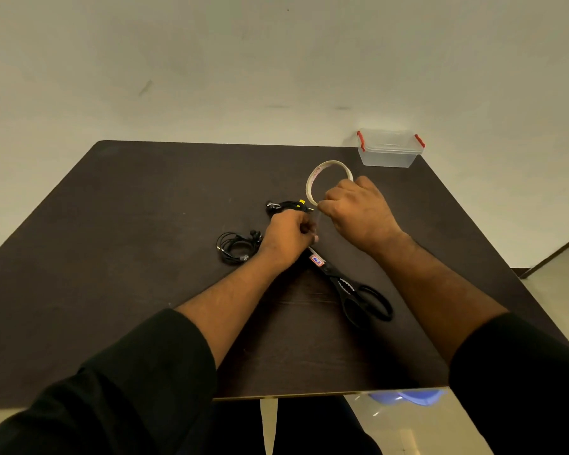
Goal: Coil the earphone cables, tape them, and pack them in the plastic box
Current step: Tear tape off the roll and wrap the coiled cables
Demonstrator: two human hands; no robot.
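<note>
Centrally, right hand (358,211) fingers gripping tape roll (329,182); left hand (288,236) fingers pinching tape end – near earphones (288,206) – over scissors (352,287) on desk (145,224).

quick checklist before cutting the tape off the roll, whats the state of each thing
1. Tape roll gripped by right hand: ok.
2. Left hand holding the tape end: cannot tell, strip barely visible.
3. Scissors within reach, lying on the table: ok, but not picked up.
4. Coiled earphones under the tape: cannot tell if wrapped.
5. Second earphone coil taped: not ok.
6. Plastic box open: not ok, lid on.
</note>
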